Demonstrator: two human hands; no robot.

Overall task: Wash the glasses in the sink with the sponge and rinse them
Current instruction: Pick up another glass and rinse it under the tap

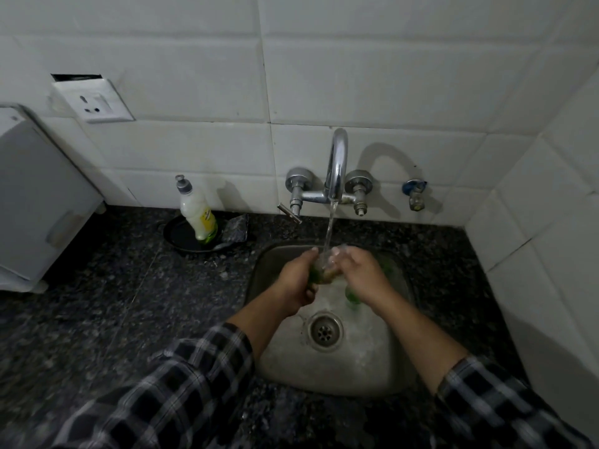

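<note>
My left hand gripping a glass under the running tap, my right hand clasping it too, above the sink

Speckled dark counter, white tiles, checked black-and-white sleeves, glass perhaps green-patterned.
</note>
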